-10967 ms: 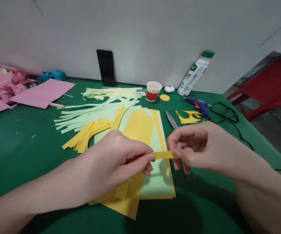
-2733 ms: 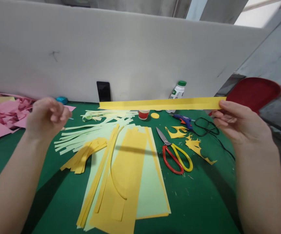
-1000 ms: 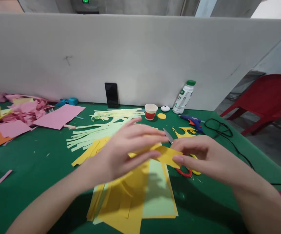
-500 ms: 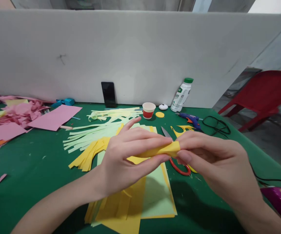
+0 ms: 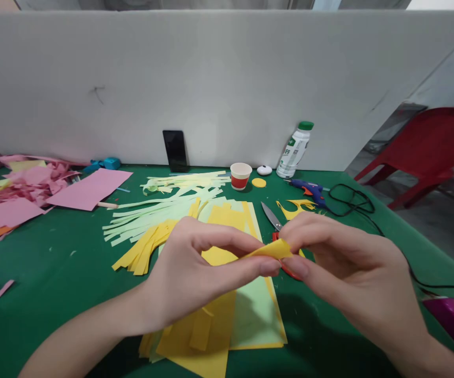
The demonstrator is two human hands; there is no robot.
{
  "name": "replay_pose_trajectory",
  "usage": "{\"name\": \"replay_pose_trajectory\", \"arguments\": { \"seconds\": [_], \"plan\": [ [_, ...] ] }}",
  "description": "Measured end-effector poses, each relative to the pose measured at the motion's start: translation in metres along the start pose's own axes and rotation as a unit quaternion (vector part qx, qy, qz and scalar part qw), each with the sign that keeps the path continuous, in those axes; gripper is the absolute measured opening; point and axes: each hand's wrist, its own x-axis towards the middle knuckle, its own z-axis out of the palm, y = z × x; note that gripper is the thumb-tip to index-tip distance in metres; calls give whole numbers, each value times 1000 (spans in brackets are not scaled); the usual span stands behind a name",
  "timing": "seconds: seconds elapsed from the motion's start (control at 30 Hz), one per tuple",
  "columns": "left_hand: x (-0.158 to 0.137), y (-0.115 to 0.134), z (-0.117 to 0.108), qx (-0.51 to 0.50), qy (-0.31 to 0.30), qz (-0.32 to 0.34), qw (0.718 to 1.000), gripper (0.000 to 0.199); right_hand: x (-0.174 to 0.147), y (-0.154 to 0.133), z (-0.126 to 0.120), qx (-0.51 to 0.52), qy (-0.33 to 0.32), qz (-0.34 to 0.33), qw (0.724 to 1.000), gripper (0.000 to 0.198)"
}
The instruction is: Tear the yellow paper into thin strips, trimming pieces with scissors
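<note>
Between my two hands is a folded yellow paper strip (image 5: 269, 250). My left hand (image 5: 207, 268) pinches it from the left with thumb and fingers. At its right end, the thumb and fingertips of my right hand (image 5: 345, 268) are closed on it. Beneath them lies a stack of yellow and pale green paper sheets (image 5: 256, 315). A fringed bundle of yellow paper strips (image 5: 144, 249) sticks out left of my left hand. Red-handled scissors (image 5: 271, 216) lie partly hidden behind my right hand.
Pale green strips (image 5: 132, 223) spread behind. Along the white board (image 5: 219, 89) are a phone (image 5: 175, 150), paper cup (image 5: 240, 176) and leaning bottle (image 5: 295, 150). A blue glue gun (image 5: 309, 191) with black cord lies right, near yellow scraps (image 5: 296, 210). Pink paper (image 5: 91, 190) lies left.
My left fingers have drawn back and curled, with the index finger lower. The yellow strip shows a narrower, tilted end, and more of the scissors' blade is visible.
</note>
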Motion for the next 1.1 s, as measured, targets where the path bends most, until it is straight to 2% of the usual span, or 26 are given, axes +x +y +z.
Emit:
{"name": "replay_pose_trajectory", "arguments": {
  "seconds": [0.27,0.43,0.57,0.9,1.1],
  "plan": [
    [0,-1,1,11,-11,0,1000,8,-2,1,5,-3,7,17,1000,13],
    [-1,-3,2,80,37,64,994,6,-2,4,7,-45,24,14,999,14],
    [-2,-3,1,116,58,76,989,7,-1,5,9,-47,20,19,998,14],
    [2,-4,-2,93,38,39,994,8,1,3,7,-6,-12,66,998,10],
    [4,-6,-2,57,4,1,998,6,2,4,7,-30,10,82,996,13]
  ]
}}
